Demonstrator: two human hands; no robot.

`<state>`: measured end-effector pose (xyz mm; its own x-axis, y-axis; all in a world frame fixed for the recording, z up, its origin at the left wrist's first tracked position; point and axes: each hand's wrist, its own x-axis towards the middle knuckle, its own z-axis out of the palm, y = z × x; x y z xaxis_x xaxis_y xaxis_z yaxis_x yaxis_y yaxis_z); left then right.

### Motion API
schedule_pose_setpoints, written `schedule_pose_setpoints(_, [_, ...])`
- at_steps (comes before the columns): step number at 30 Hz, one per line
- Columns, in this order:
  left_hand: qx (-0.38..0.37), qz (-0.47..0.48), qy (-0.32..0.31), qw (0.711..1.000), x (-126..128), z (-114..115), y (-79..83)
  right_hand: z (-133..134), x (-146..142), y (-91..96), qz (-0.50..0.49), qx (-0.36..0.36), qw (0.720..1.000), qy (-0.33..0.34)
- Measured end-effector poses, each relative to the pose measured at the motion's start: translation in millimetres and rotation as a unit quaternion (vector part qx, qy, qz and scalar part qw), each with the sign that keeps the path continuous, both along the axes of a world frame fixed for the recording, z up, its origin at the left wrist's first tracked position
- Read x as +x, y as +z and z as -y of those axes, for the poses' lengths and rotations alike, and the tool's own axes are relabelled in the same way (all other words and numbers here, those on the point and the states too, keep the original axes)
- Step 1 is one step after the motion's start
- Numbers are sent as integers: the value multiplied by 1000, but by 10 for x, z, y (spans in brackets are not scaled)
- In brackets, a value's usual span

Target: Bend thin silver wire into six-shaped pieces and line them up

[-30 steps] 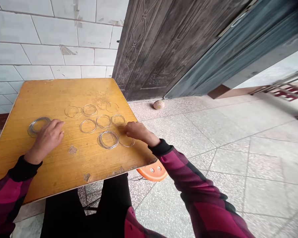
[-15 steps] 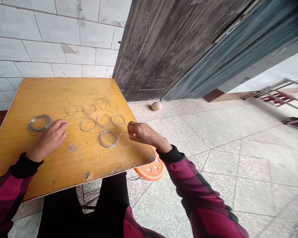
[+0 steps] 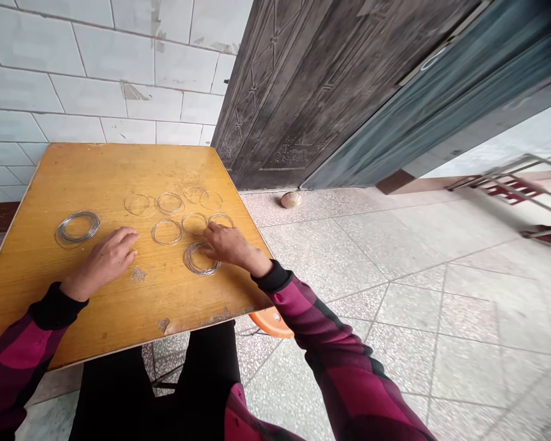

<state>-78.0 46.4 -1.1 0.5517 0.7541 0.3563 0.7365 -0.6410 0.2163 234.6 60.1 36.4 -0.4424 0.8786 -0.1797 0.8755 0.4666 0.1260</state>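
Observation:
A yellow-brown wooden tabletop (image 3: 165, 168) carries several thin silver wire rings in loose rows. My right hand (image 3: 227, 242) rests on the right edge of a thicker wire coil (image 3: 201, 258), its fingertips near a single ring (image 3: 194, 223). Whether it pinches any wire is hidden. My left hand (image 3: 105, 263) lies on the bare wood with its fingers apart, holding nothing. It is nearest another wire coil (image 3: 77, 229) and a single ring (image 3: 167, 232). Further rings (image 3: 169, 203) lie towards the far edge.
An orange stool (image 3: 270, 323) shows below the table's right corner. Beyond the table stand a white tiled wall (image 3: 96, 79), a dark embossed door (image 3: 284, 92), and a small round ball (image 3: 291, 199) on the speckled tile floor (image 3: 371, 294). A metal rack (image 3: 509, 187) stands far right.
My right hand has moved left onto the thicker coil, and the lone thin ring beside that coil no longer shows. My left hand has slid slightly right.

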Motion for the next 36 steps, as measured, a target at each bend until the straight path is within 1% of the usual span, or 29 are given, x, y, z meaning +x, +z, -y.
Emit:
schedule_pose_setpoints(2, [-26, 32, -3, 999, 54, 9, 16, 29, 4, 6, 5, -2, 999, -32])
schedule_pose_setpoints(4, [-72, 55, -11, 996, 161, 11, 44, 30, 2, 0, 8, -15, 998, -57])
schedule_pose_setpoints(7, [-161, 48, -17, 986, 440, 8, 107, -12, -24, -14, 17, -52, 996, -69])
schedule_pose_setpoints(8, [-177, 33, -13, 984, 559, 6, 130, -28, -40, -19, 20, -62, 996, -67])
schedule_pose_setpoints(11, [-179, -36, 12, 983, 948, -3, 183, -45, -108, -41, 22, -69, 996, -58])
schedule_pose_setpoints(14, [-208, -104, 61, 971, 1282, -15, 199, -11, -157, -78, 13, -54, 997, -50])
schedule_pose_setpoints(16, [-197, -125, 87, 969, 1427, -21, 192, 23, -159, -104, 6, -44, 998, -47])
schedule_pose_setpoints(18, [-180, -135, 99, 969, 1510, -30, 178, 57, -141, -122, 0, -38, 998, -45])
schedule_pose_setpoints(23, [-160, -158, 89, 970, 1564, -74, 143, 132, -125, -146, -25, -25, 998, -56])
schedule_pose_setpoints(27, [-164, -151, 100, 970, 1564, -88, 147, 153, -132, -157, -51, -25, 996, -70])
schedule_pose_setpoints(30, [-169, -124, 107, 972, 1510, -76, 171, 143, -59, -163, -120, -31, 989, -77])
schedule_pose_setpoints(33, [-189, -93, 106, 972, 1328, -78, 190, 130, 76, -196, -252, -33, 966, -54])
schedule_pose_setpoints(35, [-236, -25, 111, 965, 1102, -98, 205, 118, 163, -243, -321, -28, 945, -53])
schedule_pose_setpoints(36, [-268, 37, 121, 955, 957, -112, 219, 111, 198, -270, -343, -21, 938, -52])
